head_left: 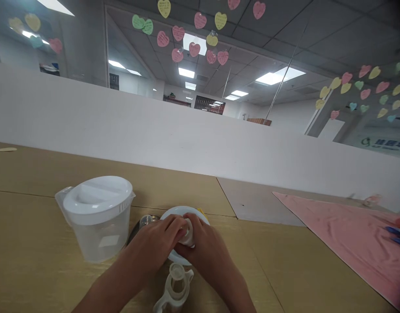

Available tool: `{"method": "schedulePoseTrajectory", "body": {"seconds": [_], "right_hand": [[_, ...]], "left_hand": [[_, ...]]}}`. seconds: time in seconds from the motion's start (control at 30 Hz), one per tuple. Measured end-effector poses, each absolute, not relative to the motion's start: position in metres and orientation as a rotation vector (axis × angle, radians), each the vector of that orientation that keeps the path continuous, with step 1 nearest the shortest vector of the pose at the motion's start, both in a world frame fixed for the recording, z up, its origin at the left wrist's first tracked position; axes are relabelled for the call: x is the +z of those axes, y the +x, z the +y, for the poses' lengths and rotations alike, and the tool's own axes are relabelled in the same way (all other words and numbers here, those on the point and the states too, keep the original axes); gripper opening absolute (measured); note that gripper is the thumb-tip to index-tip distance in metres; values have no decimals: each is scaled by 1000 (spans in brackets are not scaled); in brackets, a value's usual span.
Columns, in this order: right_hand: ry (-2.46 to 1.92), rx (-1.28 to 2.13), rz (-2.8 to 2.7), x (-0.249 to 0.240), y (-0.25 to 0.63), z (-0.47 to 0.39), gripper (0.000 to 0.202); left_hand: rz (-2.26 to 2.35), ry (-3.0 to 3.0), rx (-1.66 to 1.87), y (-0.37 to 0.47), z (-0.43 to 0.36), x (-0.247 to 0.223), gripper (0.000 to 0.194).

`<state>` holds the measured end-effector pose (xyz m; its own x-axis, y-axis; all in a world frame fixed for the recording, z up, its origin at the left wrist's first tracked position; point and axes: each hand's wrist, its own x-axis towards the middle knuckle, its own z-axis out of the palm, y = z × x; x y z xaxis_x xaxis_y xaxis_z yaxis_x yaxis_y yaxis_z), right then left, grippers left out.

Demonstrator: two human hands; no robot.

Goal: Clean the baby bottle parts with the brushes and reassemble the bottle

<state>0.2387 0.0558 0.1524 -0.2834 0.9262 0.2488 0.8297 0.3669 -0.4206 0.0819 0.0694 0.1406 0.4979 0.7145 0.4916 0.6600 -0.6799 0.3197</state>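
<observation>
My left hand (160, 237) and my right hand (203, 241) meet over a pale round plate (182, 259). Between their curled fingers is a small whitish rounded object (188, 237), held by both; the fingers hide most of it, so its exact kind does not show. Just below the hands, toward me, stands a translucent plastic piece with a ring-shaped opening and a handle (182, 291). A small clear container (148, 220) on something dark and round is partly covered by my left hand.
A translucent pitcher with a white lid (98, 217) stands at the left. A pink cloth (343, 234) covers the table's right side, with blue-handled items (397, 234) at its far edge. Behind the wooden table (30, 261) runs a white partition (173, 143) topped with glass.
</observation>
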Motion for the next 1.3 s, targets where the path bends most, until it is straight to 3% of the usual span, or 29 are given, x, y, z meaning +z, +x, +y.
{"method": "schedulePoseTrajectory", "body": {"seconds": [0.1,0.33,0.47,0.67,0.83,0.97,1.1,1.23,1.3], "right_hand": [[-1424,436,-2190,158,243,49,19],[-1063,525,-2186,161,247,40,32],[-1089,375,-2147,155,244,49,31],[-1216,-172,-2141,142,246,67,34],[-1269,-390,-2149,137,244,69,32],[-1289,-442,-2149,136,243,68,16],[-1263,-427,-2136,137,246,66,17],[-1222,-388,-2095,142,249,63,14],[-1243,-343,-2107,146,250,61,16]], "left_hand": [[1115,2448,958,77,64,149,22],[1054,2082,1083,56,60,161,31],[1091,2160,1094,61,64,155,27],[1189,2545,1020,75,64,150,27],[1333,2487,1053,78,68,144,25],[1289,2420,1046,80,69,137,19],[1199,2462,1204,85,65,135,26],[1142,2394,1250,90,61,135,20],[1124,2283,1296,91,59,125,31]]}}
